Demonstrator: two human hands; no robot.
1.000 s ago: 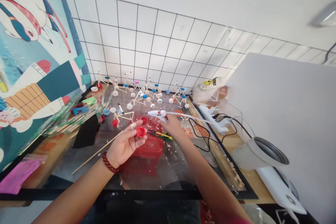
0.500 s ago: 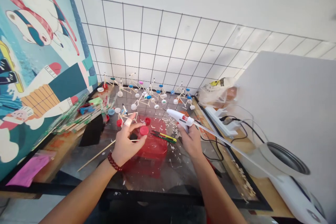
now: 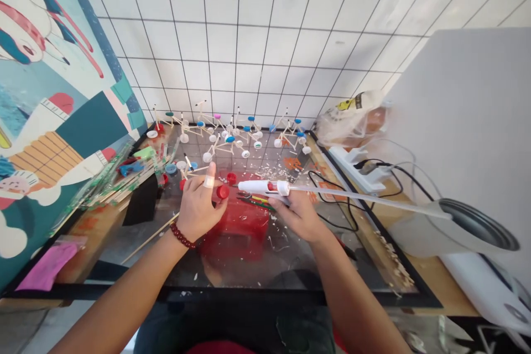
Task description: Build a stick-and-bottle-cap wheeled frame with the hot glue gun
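No lettering can be read. Beyond the right grip (image 3: pixel 299 214), orange print (image 3: pixel 293 164) on the worktop (image 3: pixel 249 276) is too blurred; farther off to its right, the plastic bag (image 3: pixel 342 123) bears an illegible yellow-and-black marking (image 3: pixel 352 102).

One red cap (image 3: pixel 223 192) is held in the left hand (image 3: pixel 198 207); one second red cap (image 3: pixel 231 178) is seen just beyond it. One glue gun (image 3: pixel 254 187), with one glue stick (image 3: pixel 352 196), is gripped in the right hand (image 3: pixel 301 214). One power strip (image 3: pixel 359 169) is seen to its right, one pink packet (image 3: pixel 50 266) left of the left hand.
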